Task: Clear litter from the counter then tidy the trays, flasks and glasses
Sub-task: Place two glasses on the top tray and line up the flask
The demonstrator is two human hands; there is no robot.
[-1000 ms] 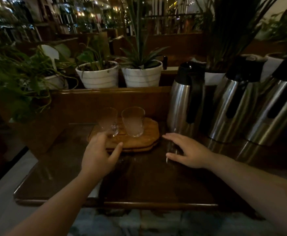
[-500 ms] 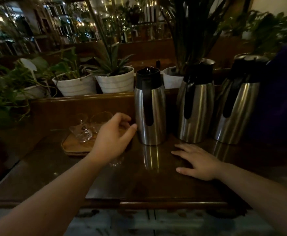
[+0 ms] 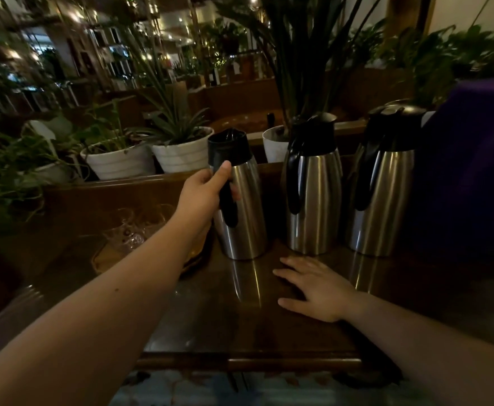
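Three steel flasks with black lids stand in a row on the dark wooden counter [image 3: 239, 326]. My left hand [image 3: 203, 194] is wrapped around the black handle of the left flask [image 3: 244, 212]. The middle flask [image 3: 313, 189] and the right flask [image 3: 383, 186] stand untouched. My right hand [image 3: 316, 288] lies flat on the counter in front of the middle flask, fingers spread. To the left, a wooden tray [image 3: 108, 259] carries two clear glasses [image 3: 131, 230], partly hidden by my left forearm.
White plant pots [image 3: 181, 155] and leafy plants line the ledge behind the counter's raised wooden back. A dark purple object [image 3: 474, 171] stands at the right, next to the right flask. The counter's front edge runs just below my arms.
My left hand left the glasses on the tray, moved right and closed on the left flask's handle. My right hand stayed flat on the counter. The view shifted right.
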